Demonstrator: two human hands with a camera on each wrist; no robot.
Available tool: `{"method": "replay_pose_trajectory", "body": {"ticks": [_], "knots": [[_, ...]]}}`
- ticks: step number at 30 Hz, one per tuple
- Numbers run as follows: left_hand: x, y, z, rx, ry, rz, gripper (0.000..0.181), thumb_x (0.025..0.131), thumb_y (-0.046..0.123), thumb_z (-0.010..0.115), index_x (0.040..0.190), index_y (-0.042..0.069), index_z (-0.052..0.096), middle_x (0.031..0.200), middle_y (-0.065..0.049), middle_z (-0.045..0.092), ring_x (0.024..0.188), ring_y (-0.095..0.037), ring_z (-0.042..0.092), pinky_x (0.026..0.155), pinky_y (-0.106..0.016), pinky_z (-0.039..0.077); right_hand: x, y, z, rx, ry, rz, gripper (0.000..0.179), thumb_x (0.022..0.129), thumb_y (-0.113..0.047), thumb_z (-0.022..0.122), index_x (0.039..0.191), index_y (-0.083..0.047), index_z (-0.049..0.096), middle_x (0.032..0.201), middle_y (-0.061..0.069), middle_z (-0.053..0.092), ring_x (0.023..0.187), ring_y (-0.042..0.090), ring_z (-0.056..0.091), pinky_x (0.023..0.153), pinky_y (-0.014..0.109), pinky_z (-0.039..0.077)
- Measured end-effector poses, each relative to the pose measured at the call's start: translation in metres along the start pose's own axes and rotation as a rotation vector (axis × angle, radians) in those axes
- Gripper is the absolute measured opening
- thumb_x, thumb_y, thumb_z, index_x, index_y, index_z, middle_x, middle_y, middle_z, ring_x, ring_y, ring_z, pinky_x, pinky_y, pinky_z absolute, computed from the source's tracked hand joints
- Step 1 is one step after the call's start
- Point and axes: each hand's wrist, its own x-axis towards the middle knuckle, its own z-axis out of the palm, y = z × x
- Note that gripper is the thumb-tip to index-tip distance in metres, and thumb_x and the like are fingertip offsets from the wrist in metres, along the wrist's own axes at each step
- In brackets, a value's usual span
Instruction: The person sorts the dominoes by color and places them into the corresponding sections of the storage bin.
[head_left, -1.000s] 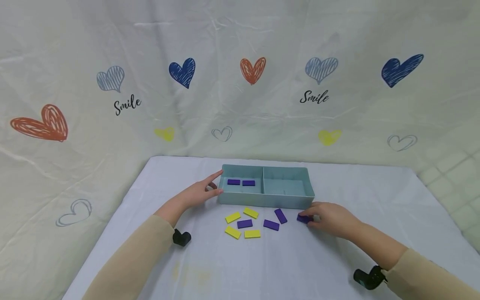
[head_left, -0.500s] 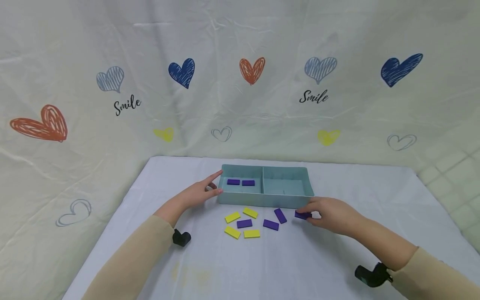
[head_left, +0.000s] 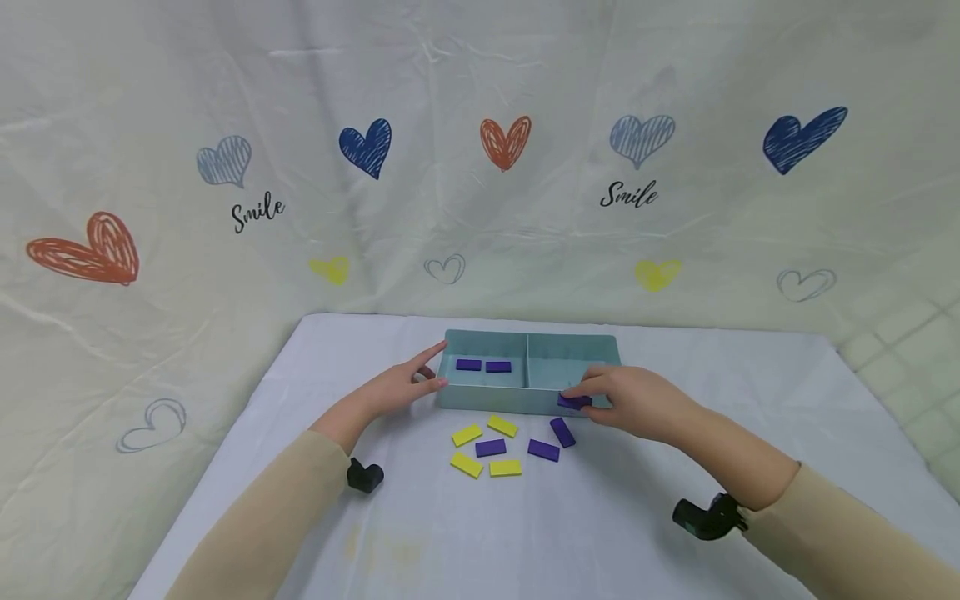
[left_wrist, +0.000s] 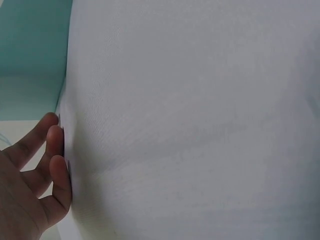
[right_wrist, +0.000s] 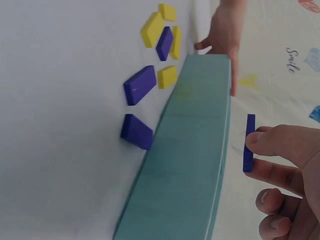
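My right hand (head_left: 637, 402) pinches a purple rectangular block (right_wrist: 249, 142) between thumb and finger, in front of the box's right half and above the table. A pale teal box (head_left: 487, 398) with two compartments stands at the back of the table. Two purple blocks (head_left: 468, 365) lie side by side in its left compartment. At the box's left end rests my left hand (head_left: 396, 387), index finger stretched along it and thumb touching near the front corner. In front of the box lie several yellow blocks (head_left: 505, 468) and 3 purple blocks (head_left: 543, 450).
A white cloth (head_left: 600, 533) covers the table. Behind it hangs a pale sheet (head_left: 555, 50) printed with hearts. Dark wrist cameras (head_left: 708, 517) sit at both sleeves. A divider (head_left: 527, 360) splits the box.
My right hand has lifted the purple block from the table at the right and carried it leftward and up to the box's front wall. The left hand has stayed in place.
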Motion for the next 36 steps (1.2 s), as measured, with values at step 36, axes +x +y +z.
{"method": "replay_pose_trajectory", "body": {"ticks": [36], "knots": [[0.003,-0.004,0.000,0.012,-0.015,0.030,0.072,0.094,0.063,0.052,0.153,0.055,0.012,0.133,-0.004,0.057,0.109,-0.024,0.059,0.093,-0.049,0.048,0.149,-0.033,0.032,-0.002,-0.106,-0.045,0.028,0.094,-0.023,0.070,0.122,-0.021,0.073,0.118,-0.001,0.068,0.111,0.018,0.061,0.099,0.039,0.048]]}}
